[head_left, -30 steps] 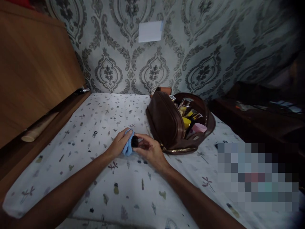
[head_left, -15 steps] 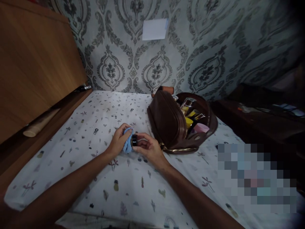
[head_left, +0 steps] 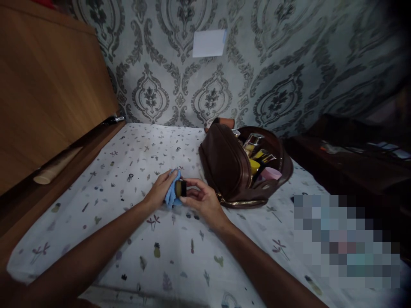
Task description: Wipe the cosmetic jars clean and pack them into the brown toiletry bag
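Note:
My left hand (head_left: 159,188) is closed on a crumpled light-blue cloth (head_left: 172,194). Against the cloth's right side is a small jar (head_left: 181,188) with a black lid and a yellowish-brown body. The fingers and thumb of my right hand (head_left: 204,199) pinch the jar at its lid end. Both hands are just above the patterned white sheet (head_left: 173,261). Right of them stands a dark brown bag (head_left: 224,160), unzipped, holding a pink round container (head_left: 271,173), a yellow one (head_left: 254,166) and clear-capped bottles (head_left: 253,141).
A wooden cabinet (head_left: 54,85) rises at the left, with a beige tube-like object (head_left: 56,167) on the ledge under it. A white paper (head_left: 209,43) is on the patterned wall behind. A blurred-out patch (head_left: 346,244) covers something at the right.
The jar has come slightly away from the cloth, so more of its yellowish-brown body shows. My left hand and the cloth have shifted a little. The bag stays in place.

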Demonstrator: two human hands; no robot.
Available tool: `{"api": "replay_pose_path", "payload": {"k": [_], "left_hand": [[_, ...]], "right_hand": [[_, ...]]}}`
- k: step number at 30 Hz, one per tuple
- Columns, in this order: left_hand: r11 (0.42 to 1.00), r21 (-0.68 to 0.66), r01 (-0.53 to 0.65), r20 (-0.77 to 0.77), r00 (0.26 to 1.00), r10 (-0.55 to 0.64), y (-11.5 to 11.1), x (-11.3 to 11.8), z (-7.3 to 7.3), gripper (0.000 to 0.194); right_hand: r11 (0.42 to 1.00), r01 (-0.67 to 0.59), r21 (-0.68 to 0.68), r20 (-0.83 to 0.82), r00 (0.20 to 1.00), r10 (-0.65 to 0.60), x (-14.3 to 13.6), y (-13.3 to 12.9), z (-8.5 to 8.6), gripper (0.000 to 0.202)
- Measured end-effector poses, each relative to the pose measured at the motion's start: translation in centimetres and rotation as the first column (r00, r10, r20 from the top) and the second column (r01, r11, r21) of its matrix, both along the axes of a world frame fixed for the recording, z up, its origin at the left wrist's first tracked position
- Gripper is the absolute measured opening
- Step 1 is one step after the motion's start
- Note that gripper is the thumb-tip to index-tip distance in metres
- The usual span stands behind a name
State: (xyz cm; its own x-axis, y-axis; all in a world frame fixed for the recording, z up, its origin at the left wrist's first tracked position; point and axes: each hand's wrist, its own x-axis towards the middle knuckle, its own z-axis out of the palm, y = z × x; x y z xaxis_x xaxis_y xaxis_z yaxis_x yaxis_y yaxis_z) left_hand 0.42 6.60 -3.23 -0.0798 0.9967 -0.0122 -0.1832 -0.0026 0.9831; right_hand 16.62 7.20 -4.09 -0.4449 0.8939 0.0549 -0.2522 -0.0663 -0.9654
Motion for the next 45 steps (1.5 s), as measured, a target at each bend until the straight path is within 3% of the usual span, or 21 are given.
{"api": "replay_pose_path", "payload": {"k": [6,12,18,24,32,40,45], "left_hand": [[0.994,0.048,0.098,-0.171,0.981,-0.089,-0.2,-0.1,0.2,0.054],[0.990,0.133,0.045,-0.220,0.975,-0.015,-0.8,0.3,0.3,0.039],[0.986,0.168,0.021,-0.289,0.957,0.028,-1.0,0.3,0.5,0.029],[0.989,0.142,-0.032,-0.206,0.977,0.062,-0.6,0.3,0.5,0.030],[0.987,0.080,-0.137,-0.113,0.983,0.146,-0.2,-0.1,-0.2,0.032],[0.979,0.185,-0.084,-0.284,0.949,0.135,-0.4,-0.3,-0.5,0.031],[0.983,0.184,-0.025,-0.350,0.933,0.089,-0.6,-0.1,-0.2,0.032]], "right_hand": [[0.992,0.083,0.091,0.048,0.995,-0.088,0.1,0.4,-0.5,0.050],[0.990,0.131,0.052,0.066,0.989,-0.134,0.1,0.4,-0.7,0.061],[0.991,0.121,0.059,0.143,0.981,-0.129,0.1,0.6,-0.8,0.050],[0.994,0.064,0.083,0.104,0.992,-0.073,0.0,0.6,-1.0,0.052],[0.998,-0.061,0.006,0.084,0.995,0.060,0.1,0.3,-1.3,0.059],[0.999,0.007,-0.045,0.026,1.000,-0.006,-0.1,0.3,-1.5,0.063],[0.996,0.073,-0.052,-0.009,0.997,-0.074,-0.3,0.5,-1.5,0.053]]}}
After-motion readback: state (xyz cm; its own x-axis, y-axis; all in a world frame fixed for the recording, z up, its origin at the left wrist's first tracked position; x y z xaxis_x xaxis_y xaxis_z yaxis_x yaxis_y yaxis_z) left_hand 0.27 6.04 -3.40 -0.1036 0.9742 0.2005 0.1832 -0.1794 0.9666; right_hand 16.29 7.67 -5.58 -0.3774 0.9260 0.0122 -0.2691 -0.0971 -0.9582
